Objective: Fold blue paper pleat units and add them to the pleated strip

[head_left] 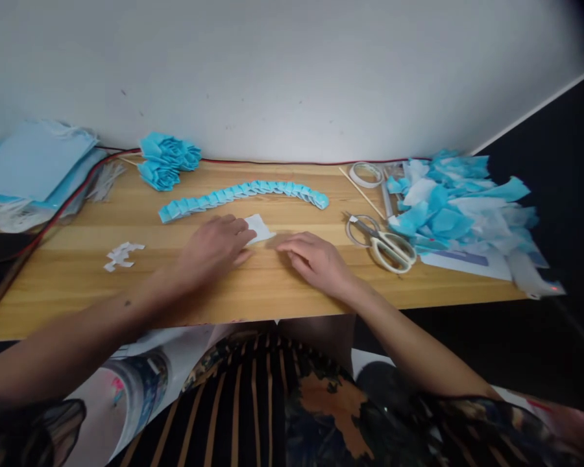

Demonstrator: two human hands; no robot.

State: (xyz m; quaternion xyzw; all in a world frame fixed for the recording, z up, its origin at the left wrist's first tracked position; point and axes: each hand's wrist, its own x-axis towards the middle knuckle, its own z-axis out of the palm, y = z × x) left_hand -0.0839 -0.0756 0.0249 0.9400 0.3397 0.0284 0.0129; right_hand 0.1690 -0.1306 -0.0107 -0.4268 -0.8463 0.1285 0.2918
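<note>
Flanking the pale sheet (259, 227) closely with left hand (217, 241) and right hand (317, 261), we cannot tell whether either grips it.

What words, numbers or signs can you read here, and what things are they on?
None that I can read.
Sheet under the blue scraps: a dark printed block, too blurred to read.
Bucket below the table: colourful printing, too blurred to read.
Pale piece by the left hand: no writing shows.
</note>
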